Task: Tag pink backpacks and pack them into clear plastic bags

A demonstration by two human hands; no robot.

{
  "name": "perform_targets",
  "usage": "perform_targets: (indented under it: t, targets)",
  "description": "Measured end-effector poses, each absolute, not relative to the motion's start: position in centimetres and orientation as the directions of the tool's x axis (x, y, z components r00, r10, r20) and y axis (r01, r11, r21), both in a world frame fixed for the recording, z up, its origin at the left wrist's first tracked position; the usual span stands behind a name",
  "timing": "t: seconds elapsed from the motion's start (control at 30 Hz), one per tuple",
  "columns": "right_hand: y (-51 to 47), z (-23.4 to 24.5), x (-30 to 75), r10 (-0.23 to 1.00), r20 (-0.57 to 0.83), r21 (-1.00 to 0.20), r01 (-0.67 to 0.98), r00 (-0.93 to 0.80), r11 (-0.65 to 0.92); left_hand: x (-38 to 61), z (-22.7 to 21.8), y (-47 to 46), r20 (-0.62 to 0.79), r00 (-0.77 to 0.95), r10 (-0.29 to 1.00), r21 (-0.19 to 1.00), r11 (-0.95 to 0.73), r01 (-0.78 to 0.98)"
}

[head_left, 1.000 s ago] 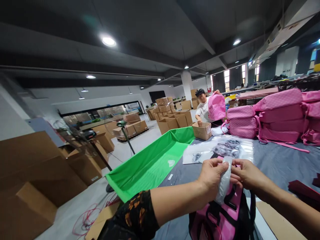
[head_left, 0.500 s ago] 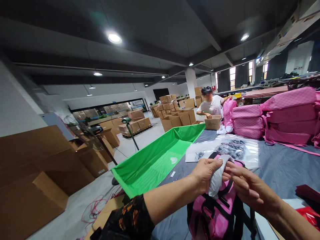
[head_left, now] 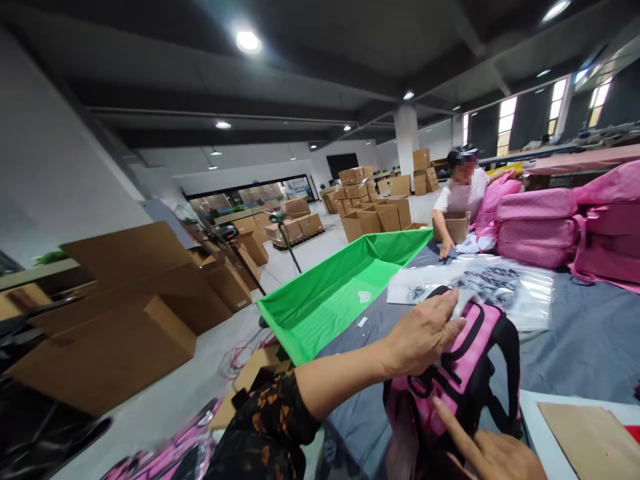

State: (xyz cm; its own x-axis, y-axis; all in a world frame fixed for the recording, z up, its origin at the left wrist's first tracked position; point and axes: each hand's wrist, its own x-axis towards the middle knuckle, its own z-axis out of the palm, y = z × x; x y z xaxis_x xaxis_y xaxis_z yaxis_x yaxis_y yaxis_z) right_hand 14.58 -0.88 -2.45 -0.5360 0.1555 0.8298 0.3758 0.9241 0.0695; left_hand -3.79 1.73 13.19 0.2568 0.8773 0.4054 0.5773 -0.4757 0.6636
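Note:
A pink backpack (head_left: 473,347) with black trim and straps lies on the dark grey table covering in front of me. My left hand (head_left: 425,333) is at its upper end, fingers closed on a thin, crumpled white sheet (head_left: 466,301), mostly hidden behind the fingers. Lower down, my right hand (head_left: 500,453) has its index finger stretched out against the front of the backpack. The frame's bottom edge cuts off part of that hand, and I see nothing in it. Just beyond the backpack lie clear plastic bags (head_left: 525,293) with black print.
A green fabric bin (head_left: 320,313) runs along the table's left side. Pink bags (head_left: 537,230) are stacked at the right. Across the table a co-worker (head_left: 463,187) reaches beside a small carton (head_left: 453,227). Open cardboard boxes (head_left: 115,347) stand on the floor at left.
My right hand has left the white sheet and moved down to the backpack's front. My left hand keeps the sheet at the top. The view has turned left; the co-worker's arm now reaches onto the table.

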Motion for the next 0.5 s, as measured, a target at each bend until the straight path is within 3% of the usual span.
perform_targets:
  t: [0.1, 0.17, 0.23, 0.33, 0.4, 0.5]
  targets:
    - [1.3, -2.1, 15.6, 0.129, 0.825, 0.135, 0.413, -0.551, 0.901, -3.9, 13.1, 2.2, 0.353, 0.311, 0.882, 0.68, -0.47, 0.563]
    - [3.7, -1.9, 16.2, 0.156, 0.817, 0.107, 0.412, -0.555, 0.905, -3.8, 13.1, 3.1, 0.319, 0.264, 0.91, 0.729, -0.414, 0.545]
    - [6.1, -1.7, 16.8, 0.254, 0.8, 0.005, 0.429, -0.543, 0.903, -3.7, 13.0, 4.0, 0.326, 0.204, 0.923, 0.792, -0.384, 0.474]
    - [7.9, -2.1, 18.2, 0.471, 0.717, -0.252, 0.439, -0.514, 0.863, -3.1, 11.4, 3.7, 0.401, 0.122, 0.908, 0.807, -0.413, 0.423]
    - [6.9, -3.4, 19.6, 0.612, 0.632, -0.454, 0.414, -0.474, 0.789, -2.3, 8.8, 1.9, 0.492, 0.094, 0.866, 0.713, -0.462, 0.528]
    - [2.4, -7.1, 21.7, 0.805, 0.466, -0.707, 0.393, -0.367, 0.588, -0.4, 3.2, -2.0, 0.726, 0.137, 0.674, 0.399, -0.574, 0.715]
